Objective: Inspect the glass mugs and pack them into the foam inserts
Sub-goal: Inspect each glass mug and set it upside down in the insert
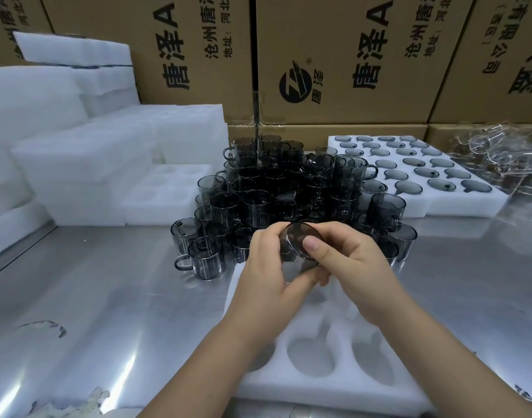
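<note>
A smoky grey glass mug (300,236) is held tilted between both hands above a white foam insert (319,378) with round hollows. My left hand (267,273) grips the mug's side from the left. My right hand (349,263) pinches it from the right, thumb pressed on its round end. Behind the hands, several grey glass mugs (276,194) stand heaped on the steel table. At the back right lies a second foam insert (421,203), its hollows filled with mugs.
Stacks of white foam inserts (86,158) fill the left side. Cardboard boxes (349,61) form a wall at the back. Clear glass mugs (500,155) are piled at the far right. The steel table (107,312) shows on the left and right.
</note>
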